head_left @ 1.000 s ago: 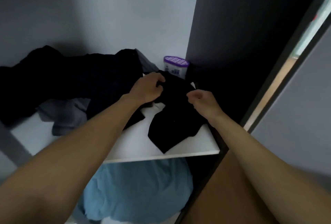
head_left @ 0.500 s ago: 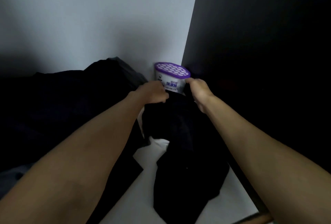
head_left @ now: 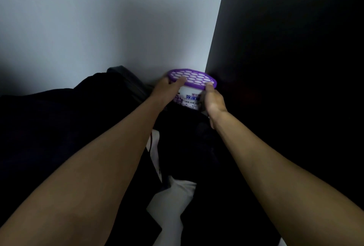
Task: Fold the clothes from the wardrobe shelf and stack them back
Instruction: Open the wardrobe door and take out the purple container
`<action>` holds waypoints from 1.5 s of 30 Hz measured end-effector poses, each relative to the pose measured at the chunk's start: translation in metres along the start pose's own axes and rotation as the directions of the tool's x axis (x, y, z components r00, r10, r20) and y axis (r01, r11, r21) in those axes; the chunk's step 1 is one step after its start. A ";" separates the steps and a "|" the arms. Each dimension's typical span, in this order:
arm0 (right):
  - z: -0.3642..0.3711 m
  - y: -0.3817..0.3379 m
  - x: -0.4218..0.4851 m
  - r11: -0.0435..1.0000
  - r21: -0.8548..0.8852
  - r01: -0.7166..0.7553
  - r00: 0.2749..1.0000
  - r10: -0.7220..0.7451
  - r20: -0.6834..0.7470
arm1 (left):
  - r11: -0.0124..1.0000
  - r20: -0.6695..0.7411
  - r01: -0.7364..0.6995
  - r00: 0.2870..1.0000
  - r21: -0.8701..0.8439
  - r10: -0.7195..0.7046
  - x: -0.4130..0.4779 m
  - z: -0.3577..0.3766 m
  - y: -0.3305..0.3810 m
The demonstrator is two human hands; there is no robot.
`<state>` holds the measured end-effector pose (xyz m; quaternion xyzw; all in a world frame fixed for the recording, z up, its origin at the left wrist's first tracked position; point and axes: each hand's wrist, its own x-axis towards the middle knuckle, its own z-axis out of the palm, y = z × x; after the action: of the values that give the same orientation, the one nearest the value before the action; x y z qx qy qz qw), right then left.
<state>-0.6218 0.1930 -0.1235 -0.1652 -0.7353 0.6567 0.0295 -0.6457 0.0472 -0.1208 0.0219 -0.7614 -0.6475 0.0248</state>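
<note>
A white dehumidifier box (head_left: 192, 98) with a purple honeycomb lid stands in the back right corner of the white wardrobe shelf (head_left: 171, 206). My left hand (head_left: 167, 90) clasps its left side, thumb over the lid. My right hand (head_left: 213, 102) grips its right side, thumb at the lid's edge. A black garment (head_left: 187, 143) lies crumpled on the shelf under and between my forearms. A pile of dark clothes (head_left: 59, 127) fills the shelf's left part, with a grey piece (head_left: 122, 72) at its back.
The pale back wall (head_left: 98, 29) rises just behind the box. The dark wardrobe side panel (head_left: 285, 68) closes off the right, close to my right hand.
Both hands have let go of the black garment and reached back to the box, closing on its two sides. The view has moved in closer to the shelf's corner.
</note>
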 end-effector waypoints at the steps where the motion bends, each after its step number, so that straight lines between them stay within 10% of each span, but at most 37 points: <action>1: 0.000 0.002 0.001 1.000 0.018 0.009 1.000 -0.009 0.009 | 1.000 0.010 0.002 1.000 -0.008 -0.001 0.000 -0.001 -0.001; 17: -0.025 -0.060 -0.079 0.894 0.448 -0.022 0.993 -0.033 0.115 | 0.948 -0.055 -0.077 0.996 -0.310 0.063 -0.080 -0.006 0.089; 45: -0.191 0.020 -0.337 0.916 0.367 -0.164 0.842 -0.063 0.536 | 0.849 -0.153 0.133 0.958 -0.512 -0.243 -0.437 0.023 0.076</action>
<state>-0.2498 0.2825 -0.0586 0.0149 -0.5598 0.8125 -0.1620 -0.2109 0.1104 -0.0537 0.1585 -0.5562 -0.8144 0.0468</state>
